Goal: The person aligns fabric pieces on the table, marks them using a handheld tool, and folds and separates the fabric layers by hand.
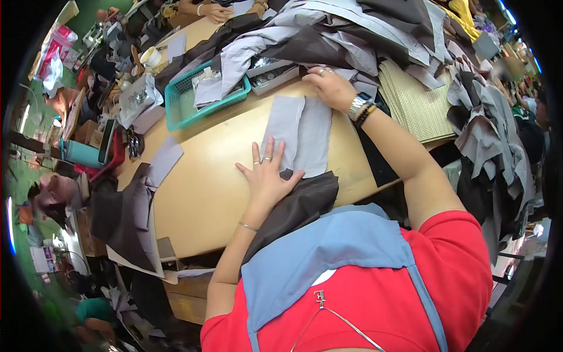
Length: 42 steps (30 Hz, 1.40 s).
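Observation:
My left hand lies with spread fingers on the table, its fingertips on the lower left part of a light grey fabric piece. That piece is flat, with a lengthwise edge or fold down its middle. A dark brown cloth runs from under its near end toward my lap, beside my left wrist. My right hand is palm down just beyond the grey piece, fingers loosely bent and apart. It is nearest to the end of a white box and the heaped cloth; nothing shows in its fingers.
A teal basket holding cloth pieces stands behind my left hand. Grey and dark garments heap up at the back. Woven cream sheets lie right. Dark and grey pieces hang over the left edge. Another person's hands are across the table.

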Each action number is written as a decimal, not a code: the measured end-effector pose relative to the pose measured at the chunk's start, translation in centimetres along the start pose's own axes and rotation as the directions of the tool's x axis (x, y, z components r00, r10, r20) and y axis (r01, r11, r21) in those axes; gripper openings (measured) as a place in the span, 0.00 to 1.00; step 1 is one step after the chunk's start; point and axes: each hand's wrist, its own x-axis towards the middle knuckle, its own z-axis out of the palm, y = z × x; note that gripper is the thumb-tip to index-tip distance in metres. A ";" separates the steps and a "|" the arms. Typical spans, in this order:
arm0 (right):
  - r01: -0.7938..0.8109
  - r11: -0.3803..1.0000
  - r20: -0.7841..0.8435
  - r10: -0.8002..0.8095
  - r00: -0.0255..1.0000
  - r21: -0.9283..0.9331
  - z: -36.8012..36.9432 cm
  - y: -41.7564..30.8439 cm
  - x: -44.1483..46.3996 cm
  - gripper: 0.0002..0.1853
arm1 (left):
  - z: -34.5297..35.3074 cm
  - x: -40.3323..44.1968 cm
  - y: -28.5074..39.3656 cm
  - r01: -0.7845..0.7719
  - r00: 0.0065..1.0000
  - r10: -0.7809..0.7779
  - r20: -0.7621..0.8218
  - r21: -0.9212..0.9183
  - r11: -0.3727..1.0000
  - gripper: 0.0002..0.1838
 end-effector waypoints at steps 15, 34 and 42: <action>-0.699 0.501 0.521 0.467 0.714 0.510 -6.5 1.3 -11.6 0.09 | -0.1 -0.4 -0.4 -0.011 0.999 0.007 -0.051 -0.075 0.997 0.48; -0.411 0.271 0.371 0.186 0.910 0.871 -0.6 -12.1 -11.3 0.05 | 0.2 -0.5 -0.4 0.008 0.998 -0.012 -0.057 -0.073 0.997 0.48; -0.335 0.409 0.258 0.234 0.937 0.849 -0.3 -12.5 -11.1 0.07 | 0.3 -0.4 -0.4 0.012 0.998 -0.016 -0.059 -0.061 0.998 0.48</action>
